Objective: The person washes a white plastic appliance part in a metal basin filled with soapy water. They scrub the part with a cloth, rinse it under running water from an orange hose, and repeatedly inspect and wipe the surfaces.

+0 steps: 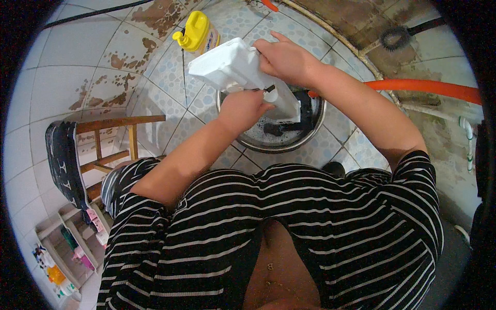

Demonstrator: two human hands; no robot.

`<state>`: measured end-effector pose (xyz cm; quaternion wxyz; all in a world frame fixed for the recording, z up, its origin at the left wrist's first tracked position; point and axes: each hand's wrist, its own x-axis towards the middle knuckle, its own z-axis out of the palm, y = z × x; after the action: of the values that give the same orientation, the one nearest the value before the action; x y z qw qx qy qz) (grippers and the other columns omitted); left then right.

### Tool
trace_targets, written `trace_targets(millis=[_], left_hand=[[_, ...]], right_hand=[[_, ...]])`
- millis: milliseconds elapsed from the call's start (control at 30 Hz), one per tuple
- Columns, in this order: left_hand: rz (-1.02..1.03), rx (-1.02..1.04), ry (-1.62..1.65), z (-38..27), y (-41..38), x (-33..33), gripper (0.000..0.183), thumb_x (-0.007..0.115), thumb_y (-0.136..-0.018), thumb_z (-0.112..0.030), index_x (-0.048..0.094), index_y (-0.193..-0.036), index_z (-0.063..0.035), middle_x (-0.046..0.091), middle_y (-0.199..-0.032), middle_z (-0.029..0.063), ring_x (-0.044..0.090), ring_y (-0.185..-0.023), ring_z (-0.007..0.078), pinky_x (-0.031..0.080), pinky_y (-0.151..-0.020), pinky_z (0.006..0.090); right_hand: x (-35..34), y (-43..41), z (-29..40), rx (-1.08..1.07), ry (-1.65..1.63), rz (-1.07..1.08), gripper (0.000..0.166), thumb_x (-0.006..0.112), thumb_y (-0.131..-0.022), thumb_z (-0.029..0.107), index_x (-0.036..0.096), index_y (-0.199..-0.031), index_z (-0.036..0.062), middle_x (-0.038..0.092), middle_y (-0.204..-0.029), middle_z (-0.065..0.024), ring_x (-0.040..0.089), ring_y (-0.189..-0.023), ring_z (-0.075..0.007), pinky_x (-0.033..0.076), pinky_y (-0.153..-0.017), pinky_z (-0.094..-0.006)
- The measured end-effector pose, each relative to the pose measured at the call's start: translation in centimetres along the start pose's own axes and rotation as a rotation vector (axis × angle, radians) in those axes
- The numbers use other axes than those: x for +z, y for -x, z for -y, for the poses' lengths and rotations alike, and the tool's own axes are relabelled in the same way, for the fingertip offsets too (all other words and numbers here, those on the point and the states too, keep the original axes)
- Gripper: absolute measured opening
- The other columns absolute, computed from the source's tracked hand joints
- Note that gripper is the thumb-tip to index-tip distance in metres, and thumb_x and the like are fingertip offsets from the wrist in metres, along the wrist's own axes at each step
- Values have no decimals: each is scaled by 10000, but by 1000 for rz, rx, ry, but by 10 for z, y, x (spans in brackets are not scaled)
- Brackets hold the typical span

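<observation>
A white plastic housing, boxy and ridged, is held tilted over a round metal basin. My right hand grips its upper right edge. Against its near side is my left hand, fingers closed around a thin dark-tipped tool; its handle is mostly hidden, so its exact kind is unclear. The housing's lower end reaches down into the basin. Sudsy water fills the basin, and black parts lie in it.
A yellow pump jug stands on the tiled floor beyond the basin. An orange hose comes in from the right. At left are a wooden chair with dark cloth and a rack of bottles. A round brush is by the right wall.
</observation>
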<state>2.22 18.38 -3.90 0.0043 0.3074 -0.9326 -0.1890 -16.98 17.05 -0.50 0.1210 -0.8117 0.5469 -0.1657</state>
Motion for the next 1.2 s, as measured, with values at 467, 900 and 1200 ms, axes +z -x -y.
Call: trace_targets(millis=[467, 900, 1200], left_hand=[[1, -2, 24, 5, 2, 8, 341, 618, -852, -384, 627, -843, -43, 665, -825, 148, 647, -746, 351, 511, -645, 463], [-45, 4, 48, 8, 6, 9, 356, 645, -833, -396, 651, -971, -67, 665, -843, 153, 648, -762, 338, 506, -652, 458], [-53, -12, 64, 2, 7, 6, 348, 644, -847, -395, 646, -959, -66, 662, -797, 153, 641, -740, 355, 504, -637, 461]], right_hand=[[10, -3, 0, 68, -149, -71, 203, 473, -837, 98, 504, -1014, 4, 571, -885, -202, 549, -948, -388, 416, -945, -441], [4, 0, -12, 107, -440, 115, 280, 428, -980, 216, 518, -1178, 39, 591, -1089, -196, 553, -1038, -376, 445, -876, -429], [50, 63, -42, 96, -421, 343, 342, 381, -993, 262, 474, -1257, 67, 581, -1162, -219, 551, -1083, -406, 444, -909, -470]])
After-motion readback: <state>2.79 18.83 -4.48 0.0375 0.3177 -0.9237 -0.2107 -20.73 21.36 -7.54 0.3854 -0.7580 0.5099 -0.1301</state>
